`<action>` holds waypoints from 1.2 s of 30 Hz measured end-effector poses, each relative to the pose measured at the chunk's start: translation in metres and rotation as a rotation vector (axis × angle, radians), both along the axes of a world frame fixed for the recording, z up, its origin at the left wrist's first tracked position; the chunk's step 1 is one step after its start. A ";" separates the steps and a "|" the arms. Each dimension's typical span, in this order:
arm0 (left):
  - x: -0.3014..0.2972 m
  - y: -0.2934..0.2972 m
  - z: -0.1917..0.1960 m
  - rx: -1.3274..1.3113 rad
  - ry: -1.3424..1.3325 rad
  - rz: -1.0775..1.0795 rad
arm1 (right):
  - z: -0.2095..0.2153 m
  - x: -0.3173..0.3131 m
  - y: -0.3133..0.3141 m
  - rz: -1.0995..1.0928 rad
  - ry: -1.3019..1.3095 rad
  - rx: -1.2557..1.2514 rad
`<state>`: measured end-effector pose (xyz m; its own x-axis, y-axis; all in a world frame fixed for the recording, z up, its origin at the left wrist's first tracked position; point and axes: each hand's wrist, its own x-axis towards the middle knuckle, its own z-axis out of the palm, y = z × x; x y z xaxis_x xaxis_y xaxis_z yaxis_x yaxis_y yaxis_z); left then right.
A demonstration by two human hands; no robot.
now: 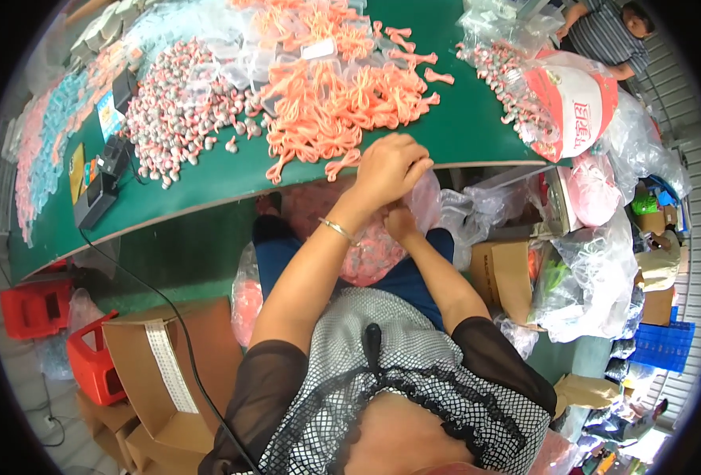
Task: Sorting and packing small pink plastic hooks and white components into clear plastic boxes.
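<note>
At the near edge of the green table (239, 170), my left hand (391, 168) is closed with its fingers curled; what it holds, if anything, is hidden. Below it, my right hand (402, 225) is closed against a clear plastic bag (366, 257) standing between my knees. Pink and grey pieces fill that bag, and its loose film rises beside both hands. Just beyond my left hand lies a heap of orange looped cords (326, 111). To its left spreads a pile of small pink-and-grey round pieces (180, 111).
A red-and-white sack (568, 107) lies on the table's right end, with another person (607, 36) behind it. Dark small devices (101, 190) with a cable sit at left. Cardboard boxes (176, 380) and red plastic containers (93, 356) stand lower left; filled bags (588, 277) crowd the right.
</note>
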<state>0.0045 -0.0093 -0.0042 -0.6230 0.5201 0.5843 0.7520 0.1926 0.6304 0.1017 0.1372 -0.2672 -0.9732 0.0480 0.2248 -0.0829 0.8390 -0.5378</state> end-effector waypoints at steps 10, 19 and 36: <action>-0.002 -0.005 -0.008 0.051 0.031 0.030 | 0.111 0.018 0.006 0.144 -0.511 -0.054; 0.003 -0.006 -0.003 0.021 0.045 0.067 | 0.344 -0.067 0.025 0.267 -0.045 -0.517; 0.003 -0.009 -0.002 0.015 0.022 0.034 | 0.305 -0.248 0.042 0.083 0.207 0.456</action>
